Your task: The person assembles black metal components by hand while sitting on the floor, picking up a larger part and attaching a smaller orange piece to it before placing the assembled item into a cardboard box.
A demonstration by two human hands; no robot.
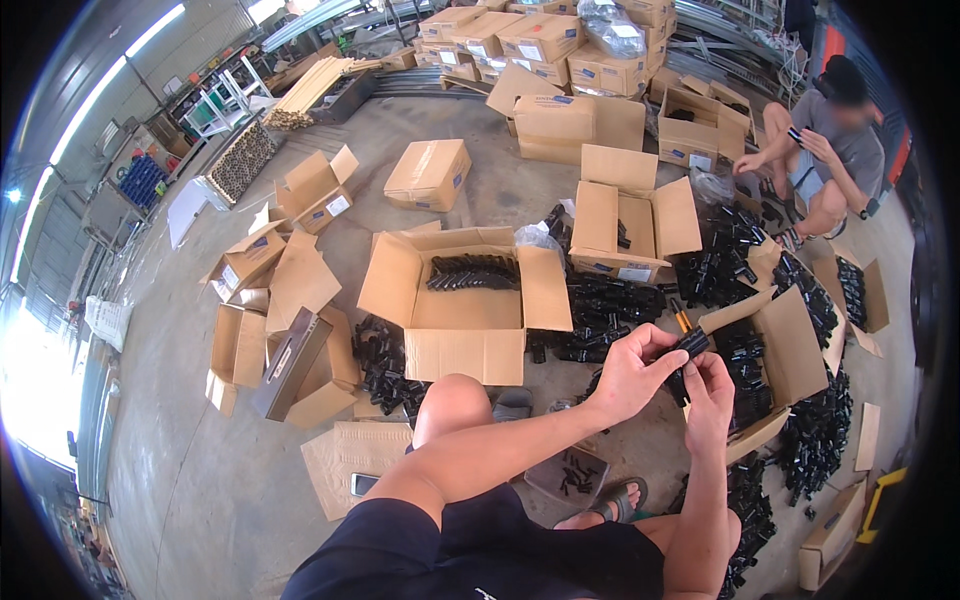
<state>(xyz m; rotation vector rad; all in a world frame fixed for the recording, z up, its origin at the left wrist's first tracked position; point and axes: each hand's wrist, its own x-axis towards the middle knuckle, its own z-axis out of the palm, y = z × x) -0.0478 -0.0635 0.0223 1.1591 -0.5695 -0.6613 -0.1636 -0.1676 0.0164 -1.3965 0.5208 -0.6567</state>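
My left hand (636, 374) is closed around a short black cylindrical part (692, 342). My right hand (709, 396) pinches the same part from below, its fingertips close to the left thumb. A thin orange-yellow piece (682, 318) sticks up beside the part; whether it is joined to it I cannot tell. Just right of my hands stands an open carton (795, 340) with many similar black parts inside. In front of me an open cardboard box (465, 352) holds rows of black parts (472, 272) along its far side.
Heaps of black parts (815, 440) lie on the floor around me. A shallow tray (540, 478) with small black pieces sits by my sandalled foot. A phone (364, 485) rests on flattened cardboard (330, 455). Another person (840, 150) crouches at the far right, holding a black part.
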